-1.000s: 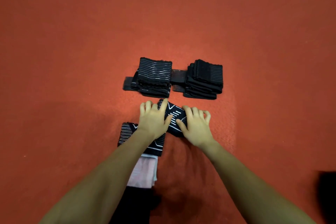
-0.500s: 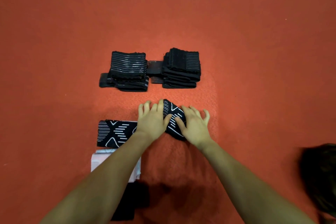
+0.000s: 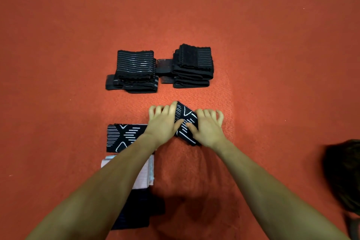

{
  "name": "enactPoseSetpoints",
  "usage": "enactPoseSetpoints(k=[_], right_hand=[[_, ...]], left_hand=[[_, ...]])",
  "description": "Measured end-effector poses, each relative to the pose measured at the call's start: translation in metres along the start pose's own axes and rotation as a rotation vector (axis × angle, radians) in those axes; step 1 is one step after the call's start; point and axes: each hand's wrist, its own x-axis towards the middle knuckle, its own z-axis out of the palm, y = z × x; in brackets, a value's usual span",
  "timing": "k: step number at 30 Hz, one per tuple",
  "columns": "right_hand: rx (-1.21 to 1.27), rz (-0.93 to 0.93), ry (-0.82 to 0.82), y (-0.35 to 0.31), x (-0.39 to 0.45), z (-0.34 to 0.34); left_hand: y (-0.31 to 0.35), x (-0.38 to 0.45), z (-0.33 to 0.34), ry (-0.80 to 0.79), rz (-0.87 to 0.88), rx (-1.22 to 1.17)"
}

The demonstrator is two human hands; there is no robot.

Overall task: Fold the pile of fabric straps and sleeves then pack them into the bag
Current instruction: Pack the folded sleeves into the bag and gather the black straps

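— What are we working on?
— A rough orange-red carpeted floor [image 3: 272, 64].
— And on it?
— Two stacks of folded black elastic straps [image 3: 135, 71] [image 3: 192, 66], patterned black-and-white sleeves [image 3: 124, 137], a pale pink folded cloth [image 3: 146, 178].

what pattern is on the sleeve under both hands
Black with thin white lines and chevron shapes, on the patterned sleeve; the head view shows it.

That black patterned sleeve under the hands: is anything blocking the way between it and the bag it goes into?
That can't be judged: no bag is in view. Both the left hand and the right hand already rest on the patterned sleeve, with nothing between. The two folded stacks lie beyond it, apart.
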Motion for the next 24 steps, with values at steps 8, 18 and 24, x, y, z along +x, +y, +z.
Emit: enactPoseSetpoints(k=[8,18,24], right_hand=[[0.066,-0.076,0.221,-0.001,-0.027,0.015],[0.012,-0.080,0.459,0.039,-0.073,0.003],[0.012,-0.050,0.617,0.089,-0.098,-0.031]], left_hand=[[0.000,-0.009,0.005,-0.017,0.007,-0.077],[0.044,-0.033,0.016,0.330,0.246,-0.160],[0.117,-0.035,-0.004,0.408,0.296,-0.150]])
